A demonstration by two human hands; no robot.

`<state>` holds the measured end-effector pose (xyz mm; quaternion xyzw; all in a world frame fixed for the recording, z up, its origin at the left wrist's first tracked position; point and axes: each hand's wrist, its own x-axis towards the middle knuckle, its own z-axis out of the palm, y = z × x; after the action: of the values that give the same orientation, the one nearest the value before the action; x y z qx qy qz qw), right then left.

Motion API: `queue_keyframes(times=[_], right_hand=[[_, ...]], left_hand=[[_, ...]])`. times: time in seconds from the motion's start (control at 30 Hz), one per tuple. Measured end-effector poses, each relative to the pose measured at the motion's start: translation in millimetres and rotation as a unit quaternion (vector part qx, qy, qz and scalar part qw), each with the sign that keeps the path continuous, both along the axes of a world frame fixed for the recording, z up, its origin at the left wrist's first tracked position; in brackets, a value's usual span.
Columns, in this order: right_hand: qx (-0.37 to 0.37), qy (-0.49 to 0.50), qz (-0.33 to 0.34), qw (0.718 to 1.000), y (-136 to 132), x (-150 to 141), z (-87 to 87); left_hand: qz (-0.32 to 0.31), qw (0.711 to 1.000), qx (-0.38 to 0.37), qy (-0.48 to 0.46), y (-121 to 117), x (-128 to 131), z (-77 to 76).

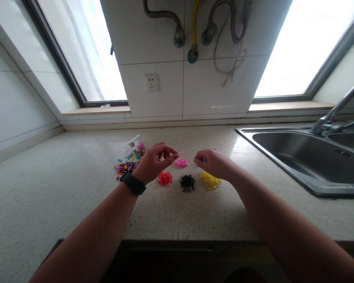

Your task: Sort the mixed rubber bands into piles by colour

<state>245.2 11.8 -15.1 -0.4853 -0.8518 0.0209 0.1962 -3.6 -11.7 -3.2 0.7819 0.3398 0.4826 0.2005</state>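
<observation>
My left hand (pixel 157 160), with a dark watch band on its wrist, pinches a small pink rubber band (pixel 181 152) between thumb and forefinger. It hovers just above and left of a pile of pink rubber bands (pixel 181 163). My right hand (pixel 212 161) has its fingers drawn together, low over the counter; a bit of blue (pixel 205 160) shows by them, and what they hold, if anything, is hidden. Nearer to me lie a red pile (pixel 165 179), a black pile (pixel 187 181) and a yellow pile (pixel 211 181). A mixed-colour heap (pixel 124 168) is partly behind my left hand.
A clear plastic bag (pixel 132 143) and a pink round object (pixel 141 146) lie behind the mixed heap. At the right, a steel sink (pixel 295 157) with a tap (pixel 324 122) is set into the speckled counter (pixel 76 188). A tiled wall with a socket (pixel 152 82) stands behind.
</observation>
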Motion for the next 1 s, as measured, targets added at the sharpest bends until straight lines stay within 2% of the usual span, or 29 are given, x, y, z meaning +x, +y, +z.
queue_keyframes(times=[0.27, 0.53, 0.8, 1.0], right_hand=[[-0.001, 0.004, -0.004, 1.0, 1, 0, 2.0], [0.006, -0.002, -0.001, 1.0, -1, 0, 1.9], [0.008, -0.01, -0.002, 1.0, -1, 0, 1.2], [0.004, -0.004, 0.001, 1.0, 0, 2, 0.8]], left_hand=[[0.014, 0.992, 0.017, 0.124, 23, 0, -19.2], [0.057, 0.98, 0.002, 0.188, 50, -4, -39.7], [0.061, 0.966, -0.002, 0.25, 53, -4, -43.3], [0.068, 0.964, 0.035, 0.255, 53, -8, -39.1]])
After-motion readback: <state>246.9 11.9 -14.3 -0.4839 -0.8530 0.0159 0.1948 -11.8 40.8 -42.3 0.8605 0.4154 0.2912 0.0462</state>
